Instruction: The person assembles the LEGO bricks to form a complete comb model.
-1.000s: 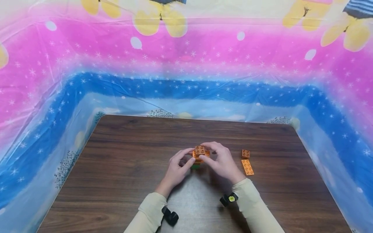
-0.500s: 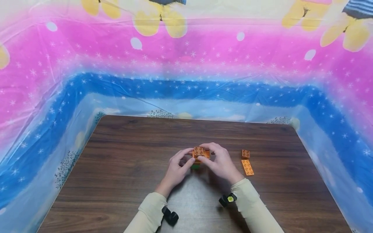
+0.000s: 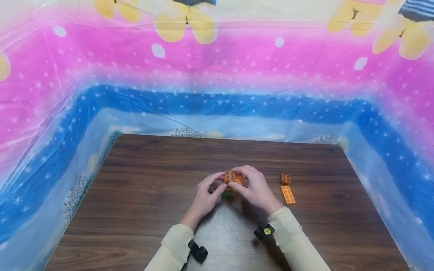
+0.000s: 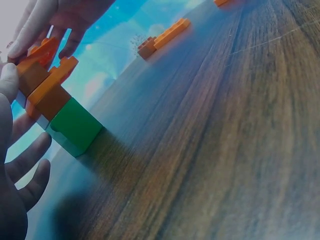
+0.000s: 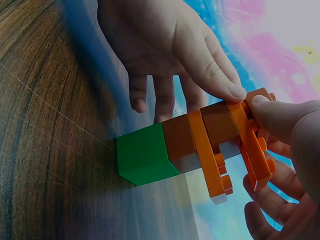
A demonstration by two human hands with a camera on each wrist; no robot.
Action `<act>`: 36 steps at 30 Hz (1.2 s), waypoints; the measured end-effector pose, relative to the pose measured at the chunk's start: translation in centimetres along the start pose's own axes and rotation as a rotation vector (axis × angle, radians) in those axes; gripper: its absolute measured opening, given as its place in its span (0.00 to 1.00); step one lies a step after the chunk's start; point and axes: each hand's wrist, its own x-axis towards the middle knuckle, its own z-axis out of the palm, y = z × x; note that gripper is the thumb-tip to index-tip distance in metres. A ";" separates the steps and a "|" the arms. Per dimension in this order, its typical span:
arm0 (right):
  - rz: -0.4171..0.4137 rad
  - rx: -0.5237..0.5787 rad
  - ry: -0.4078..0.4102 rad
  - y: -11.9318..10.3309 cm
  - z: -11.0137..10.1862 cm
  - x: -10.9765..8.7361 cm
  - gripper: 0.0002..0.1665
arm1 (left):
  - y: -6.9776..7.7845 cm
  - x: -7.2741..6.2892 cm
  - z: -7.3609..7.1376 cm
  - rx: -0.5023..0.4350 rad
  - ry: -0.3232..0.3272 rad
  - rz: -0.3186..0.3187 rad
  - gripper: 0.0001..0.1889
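Slid slightly leftward since a second ago, the top brick [image 3: 229,175] sits over the left end of the stack [image 5: 202,135], which stands upright on the table [image 3: 152,188] with a green block [image 5: 142,155] lowest. Angled in from its side, the right hand [image 3: 258,190] pinches that brick between thumb and fingers. The left hand [image 3: 204,195] holds the stack near its top, lower fingers spread apart. Off to the right lie a small brick [image 3: 286,178] and a flat brick [image 3: 288,194], close together.

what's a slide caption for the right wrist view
Left grip and right grip on an orange-and-brown brick tower with a green base.
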 end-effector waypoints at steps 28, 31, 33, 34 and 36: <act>-0.073 -0.088 -0.005 -0.3 -0.2 0.2 0.20 | -0.2 0.1 -0.4 0.000 -0.025 0.031 0.20; -0.070 -0.080 -0.004 -0.2 -0.2 0.2 0.20 | 0.3 0.3 -0.3 -0.001 0.004 0.062 0.21; -0.067 -0.070 -0.002 -0.2 -0.2 0.2 0.20 | 0.6 0.5 -0.2 -0.005 0.019 0.082 0.21; -0.065 -0.064 -0.002 -0.2 -0.2 0.2 0.20 | 0.8 0.7 -0.2 -0.008 0.023 0.088 0.21; -0.063 -0.056 0.001 -0.1 -0.2 0.2 0.21 | 0.9 0.8 -0.2 -0.003 0.022 0.094 0.21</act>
